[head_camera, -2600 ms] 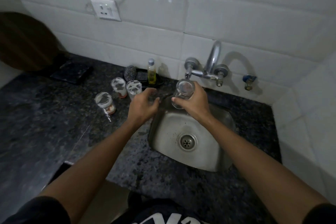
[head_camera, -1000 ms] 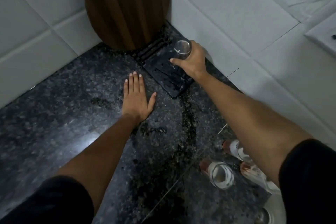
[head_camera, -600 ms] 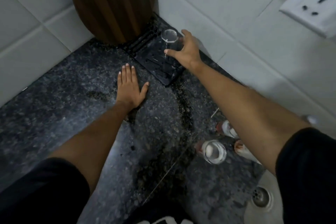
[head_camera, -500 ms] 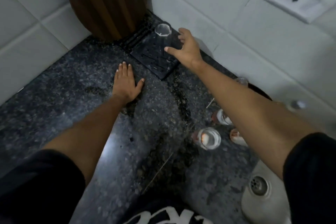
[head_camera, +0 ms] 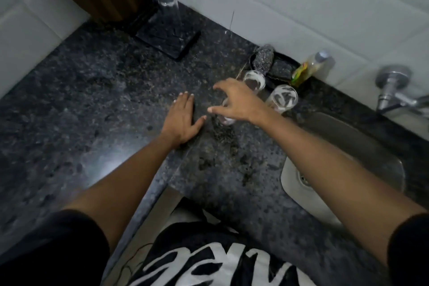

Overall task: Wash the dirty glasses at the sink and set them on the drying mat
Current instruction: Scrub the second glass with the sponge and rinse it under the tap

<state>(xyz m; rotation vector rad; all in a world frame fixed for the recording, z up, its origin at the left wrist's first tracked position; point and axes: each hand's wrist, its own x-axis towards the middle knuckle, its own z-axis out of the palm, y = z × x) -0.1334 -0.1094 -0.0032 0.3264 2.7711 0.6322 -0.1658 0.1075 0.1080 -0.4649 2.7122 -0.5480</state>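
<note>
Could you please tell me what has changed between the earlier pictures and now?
The right hand let go of the clean glass, left it on the drying mat, and moved back over a dirty glass, fingers open. The left hand stays flat on the counter.

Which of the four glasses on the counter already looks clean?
The clear glass standing alone on the drying mat; the three beside the sink carry white residue.

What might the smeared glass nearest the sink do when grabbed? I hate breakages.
The dirty glass is tall and narrow, so a sideways nudge would probably tip it. Its white film may make it slippery. On the stone counter, a fall would likely break it.
</note>
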